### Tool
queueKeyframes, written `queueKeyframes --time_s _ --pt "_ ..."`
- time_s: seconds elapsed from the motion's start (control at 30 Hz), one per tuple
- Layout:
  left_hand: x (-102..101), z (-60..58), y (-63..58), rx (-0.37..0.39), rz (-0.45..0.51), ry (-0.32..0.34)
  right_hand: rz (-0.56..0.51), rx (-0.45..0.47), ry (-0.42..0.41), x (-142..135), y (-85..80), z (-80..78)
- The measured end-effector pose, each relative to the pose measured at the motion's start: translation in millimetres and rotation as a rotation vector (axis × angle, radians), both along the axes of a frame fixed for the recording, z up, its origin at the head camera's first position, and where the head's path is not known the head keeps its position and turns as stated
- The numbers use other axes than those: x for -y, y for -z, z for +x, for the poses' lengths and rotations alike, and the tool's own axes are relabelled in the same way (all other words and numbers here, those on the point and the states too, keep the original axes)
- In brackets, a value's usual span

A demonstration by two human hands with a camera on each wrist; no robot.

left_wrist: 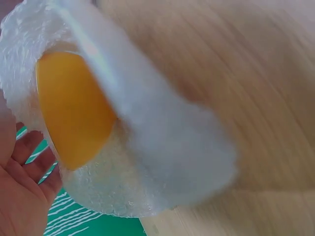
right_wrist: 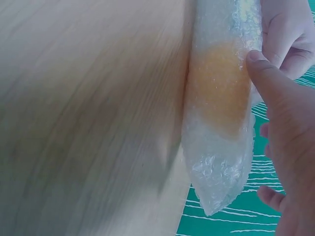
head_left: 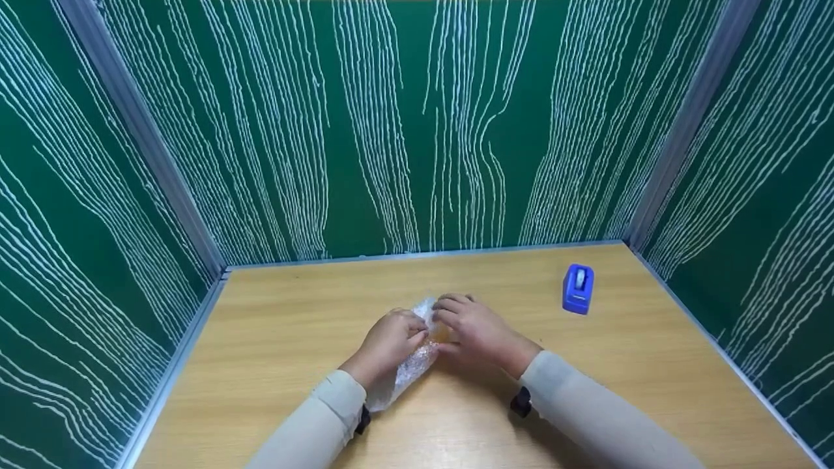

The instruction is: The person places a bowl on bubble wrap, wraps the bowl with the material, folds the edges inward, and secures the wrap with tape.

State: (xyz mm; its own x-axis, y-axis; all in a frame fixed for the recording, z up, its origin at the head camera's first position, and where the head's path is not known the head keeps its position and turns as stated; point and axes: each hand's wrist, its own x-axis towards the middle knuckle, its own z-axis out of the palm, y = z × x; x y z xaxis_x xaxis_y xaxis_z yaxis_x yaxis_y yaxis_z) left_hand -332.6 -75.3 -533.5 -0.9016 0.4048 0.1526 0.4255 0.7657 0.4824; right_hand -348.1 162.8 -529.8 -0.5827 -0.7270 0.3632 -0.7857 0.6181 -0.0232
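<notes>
A sheet of clear bubble wrap (head_left: 417, 368) is rolled around a smooth yellow-orange object (left_wrist: 74, 108) whose kind I cannot tell. At the upper left of the wrap, my left hand (head_left: 393, 339) pinches its edge with curled fingers. My right hand (head_left: 479, 329) holds the roll from the other side, thumb on the near face and fingers around the far side. In the right wrist view the orange object shows blurred through the bubble wrap (right_wrist: 216, 162). The left wrist view shows it bare between loose folds.
A blue tape dispenser (head_left: 577, 290) stands on the wooden table (head_left: 293, 312) toward the back right. Green panels (head_left: 534, 130) with white wavy lines close off the back and both sides. Grey metal posts (head_left: 150, 137) stand at the corners.
</notes>
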Motion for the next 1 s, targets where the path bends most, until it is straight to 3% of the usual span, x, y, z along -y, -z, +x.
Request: queueKeyframes --time_s 0.23,0.6,0.87,1.0 --pt "0 4.0 -0.6 -0.007 -0.027 0.010 0.124 0.082 0.012 -2 3.7 -2.3" --pt "8 6.6 -0.2 0.034 0.014 0.019 0.178 0.123 0.012 -3 3.1 -1.7" --pt "23 16.4 -10.1 0.088 0.039 0.007 0.176 0.155 0.009 -1 -0.4 0.5" --pt "33 20.1 -14.4 0.049 0.014 0.029 0.184 0.142 0.004 -1 0.5 -0.8"
